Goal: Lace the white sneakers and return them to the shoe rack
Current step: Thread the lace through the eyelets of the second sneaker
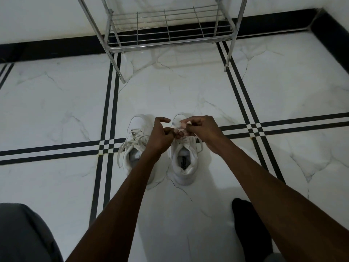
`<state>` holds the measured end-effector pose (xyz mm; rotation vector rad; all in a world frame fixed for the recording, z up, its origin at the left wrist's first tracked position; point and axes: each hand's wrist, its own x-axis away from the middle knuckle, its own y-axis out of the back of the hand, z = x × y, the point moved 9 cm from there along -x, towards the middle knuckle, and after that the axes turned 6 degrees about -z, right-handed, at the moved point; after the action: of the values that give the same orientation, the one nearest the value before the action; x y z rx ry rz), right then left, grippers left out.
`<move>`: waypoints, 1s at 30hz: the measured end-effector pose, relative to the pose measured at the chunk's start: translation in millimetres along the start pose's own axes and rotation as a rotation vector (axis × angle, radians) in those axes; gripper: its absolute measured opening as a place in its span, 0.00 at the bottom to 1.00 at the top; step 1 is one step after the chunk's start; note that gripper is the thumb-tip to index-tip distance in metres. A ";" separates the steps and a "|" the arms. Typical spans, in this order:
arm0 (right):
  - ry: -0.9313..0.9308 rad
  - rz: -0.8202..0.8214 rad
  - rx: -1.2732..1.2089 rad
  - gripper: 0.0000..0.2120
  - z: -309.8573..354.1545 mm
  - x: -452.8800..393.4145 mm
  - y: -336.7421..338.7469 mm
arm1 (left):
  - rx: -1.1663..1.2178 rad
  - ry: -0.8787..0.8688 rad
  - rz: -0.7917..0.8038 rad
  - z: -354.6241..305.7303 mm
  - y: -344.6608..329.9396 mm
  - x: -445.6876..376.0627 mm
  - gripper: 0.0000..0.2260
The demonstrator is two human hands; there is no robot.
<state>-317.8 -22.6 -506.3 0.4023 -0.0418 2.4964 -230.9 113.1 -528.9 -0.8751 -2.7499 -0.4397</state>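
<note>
The fingers (pixel 184 122) of the right hand (pixel 202 129) are pinched shut on a stretch of white lace (pixel 176 125). The left hand (pixel 160 136) is curled closed, holding the same lace lower down, with its index finger extended. Both hands work directly above the forefoot of the right-side sneaker (pixel 184 161).

The right-side sneaker stands upright on the marble floor (pixel 188 91), toe pointing away from the person. The left-side sneaker (pixel 135 146) stands just beside it, parallel, its laces threaded but with the ends hanging loose over the side. The chrome wire shoe rack (pixel 170 33) stands beyond both shoes, well apart, against the wall; its visible lower shelf is unoccupied.

Handling notes:
- Lace: likely soft, limp and light. It holds no shape, so grip close to the tip to steer it through an eyelet. The white-on-white contrast is poor.
- Sneaker: probably light, with a padded, yielding upper. For carrying, take hold at the heel collar or inside the opening.

Judged step: lacing or tying of the right-side sneaker; return to the rack is not yet begun.
</note>
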 end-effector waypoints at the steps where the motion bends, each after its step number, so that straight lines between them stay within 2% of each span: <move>1: 0.044 0.035 0.139 0.07 4.3 -0.5 0.4 | -0.005 0.005 -0.012 1.0 0.6 -0.2 0.15; 4: 0.156 0.067 0.544 0.07 15.1 -7.0 -0.5 | -0.023 0.019 -0.055 1.4 1.6 0.7 0.12; 8: 0.344 -0.051 0.777 0.04 28.6 -12.1 -4.2 | -0.005 0.007 -0.075 -5.5 0.1 6.4 0.11; 12: 0.346 -0.186 0.742 0.03 23.9 -8.5 1.0 | -0.012 -0.019 -0.051 -7.2 -1.5 7.9 0.11; 15: 0.320 -0.226 0.636 0.02 20.3 -4.9 0.3 | -0.068 -0.072 0.029 -11.2 -7.7 3.6 0.18; 17: 0.306 -0.235 0.559 0.02 21.8 -3.6 1.8 | -0.105 -0.124 0.057 -17.9 -10.3 1.9 0.18; 19: 0.248 -0.222 0.483 0.03 20.6 -4.8 6.8 | -0.127 -0.152 0.051 -22.1 -9.4 1.3 0.14; 22: 0.150 -0.179 0.414 0.06 14.9 -5.6 13.8 | -0.179 -0.130 -0.055 -15.4 1.6 -3.1 0.08; 26: -0.036 -0.186 0.368 0.12 -5.3 -1.3 29.9 | -0.335 -0.128 -0.129 -5.8 13.8 -7.9 0.09; 28: -0.163 -0.246 0.340 0.12 -21.5 1.0 52.6 | -0.465 -0.176 -0.143 -7.2 21.2 -5.2 0.06; 30: -0.331 -0.266 0.260 0.09 -42.2 9.3 71.5 | -0.693 -0.251 -0.158 -10.5 27.2 2.3 0.05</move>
<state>-377.6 -70.7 -539.4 0.8677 0.1931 2.1554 -215.5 131.8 -512.7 -0.8910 -2.9260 -1.4616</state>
